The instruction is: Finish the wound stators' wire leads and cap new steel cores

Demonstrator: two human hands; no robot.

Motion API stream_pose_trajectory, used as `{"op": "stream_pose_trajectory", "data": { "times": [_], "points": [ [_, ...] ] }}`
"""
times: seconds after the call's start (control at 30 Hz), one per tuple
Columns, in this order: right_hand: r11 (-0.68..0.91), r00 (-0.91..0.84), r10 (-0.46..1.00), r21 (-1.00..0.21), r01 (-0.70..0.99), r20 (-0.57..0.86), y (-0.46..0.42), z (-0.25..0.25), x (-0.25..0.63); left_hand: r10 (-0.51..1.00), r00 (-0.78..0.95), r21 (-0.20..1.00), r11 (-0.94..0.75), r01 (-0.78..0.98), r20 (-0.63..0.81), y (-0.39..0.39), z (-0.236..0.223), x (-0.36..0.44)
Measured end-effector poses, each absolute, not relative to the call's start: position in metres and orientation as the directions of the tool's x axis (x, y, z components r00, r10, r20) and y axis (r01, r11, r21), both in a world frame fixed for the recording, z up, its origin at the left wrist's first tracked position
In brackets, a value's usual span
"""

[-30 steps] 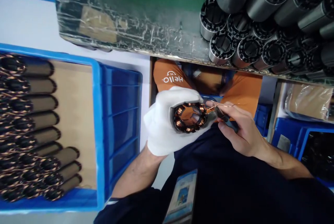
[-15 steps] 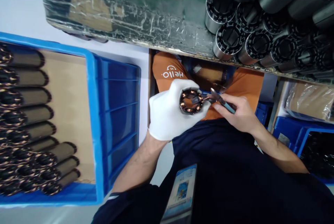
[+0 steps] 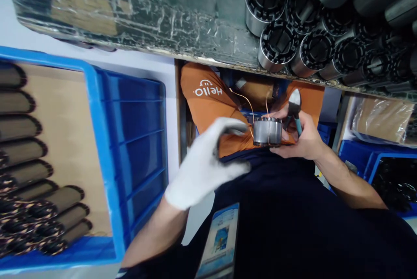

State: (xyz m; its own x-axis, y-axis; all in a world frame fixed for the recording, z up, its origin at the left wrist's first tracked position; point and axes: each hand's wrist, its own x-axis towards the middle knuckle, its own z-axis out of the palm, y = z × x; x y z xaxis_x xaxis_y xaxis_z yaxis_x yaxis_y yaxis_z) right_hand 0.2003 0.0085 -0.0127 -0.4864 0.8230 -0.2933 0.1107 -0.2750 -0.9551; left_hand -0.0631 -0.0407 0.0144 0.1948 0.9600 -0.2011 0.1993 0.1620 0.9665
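Observation:
My left hand point(image 3: 208, 162), in a white glove, is open, its thumb and fingers spread just left of a motor stator point(image 3: 267, 132). The stator is a short steel cylinder lying with its side toward me, and thin copper wires point(image 3: 250, 102) stick out from its left end and top. My bare right hand point(image 3: 301, 140) grips the stator by its right end. Within the same hand sits a pair of cutting pliers point(image 3: 295, 107), blue-green handles in the palm and jaws pointing up and away.
On the green bench point(image 3: 195, 18) ahead, several steel stator cores point(image 3: 279, 47) stand at the right. A blue crate point(image 3: 107, 175) at the left holds rows of wound stators point(image 3: 24, 140) on cardboard. Another blue bin point(image 3: 374, 170) with dark parts is at the right.
The stator has passed from my left hand to my right and turned side-on. My left hand has let go and opened. The pliers have swung upright in my right hand.

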Motion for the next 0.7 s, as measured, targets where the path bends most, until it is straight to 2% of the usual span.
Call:
{"op": "stream_pose_trajectory", "data": {
  "times": [0.07, 0.1, 0.17, 0.27, 0.37, 0.5, 0.7],
  "points": [
    [-0.145, -0.548, 0.822, -0.987, 0.066, -0.158, 0.007, -0.005, 0.198, 0.807, 0.462, 0.891, 0.448, -0.072, -0.369, -0.037, 0.010, -0.053],
    [-0.079, -0.578, 0.811, -0.996, 0.046, -0.091, 0.007, 0.000, 0.197, 0.744, 0.545, 0.821, 0.547, -0.164, -0.387, -0.033, 0.009, -0.046],
    [0.066, -0.623, 0.782, -0.995, 0.081, 0.001, 0.009, 0.016, 0.198, 0.704, 0.595, 0.734, 0.627, -0.262, -0.389, -0.026, 0.011, -0.033],
    [0.274, -0.668, 0.744, -0.908, 0.318, -0.009, 0.015, 0.044, 0.211, 0.793, 0.509, 0.792, 0.530, -0.302, -0.336, -0.017, 0.018, -0.025],
    [0.417, -0.739, 0.665, -0.766, 0.489, -0.109, 0.020, 0.068, 0.229, 0.847, 0.460, 0.886, 0.403, -0.228, -0.267, -0.014, 0.021, -0.027],
    [0.584, -0.811, 0.573, -0.636, 0.504, -0.117, 0.025, 0.081, 0.242, 0.833, 0.496, 0.933, 0.342, -0.116, -0.244, -0.014, 0.021, -0.030],
    [0.675, -0.843, 0.519, -0.537, 0.505, -0.140, 0.027, 0.084, 0.250, 0.836, 0.470, 0.945, 0.326, -0.011, -0.283, -0.016, 0.020, -0.023]
  ]
}}
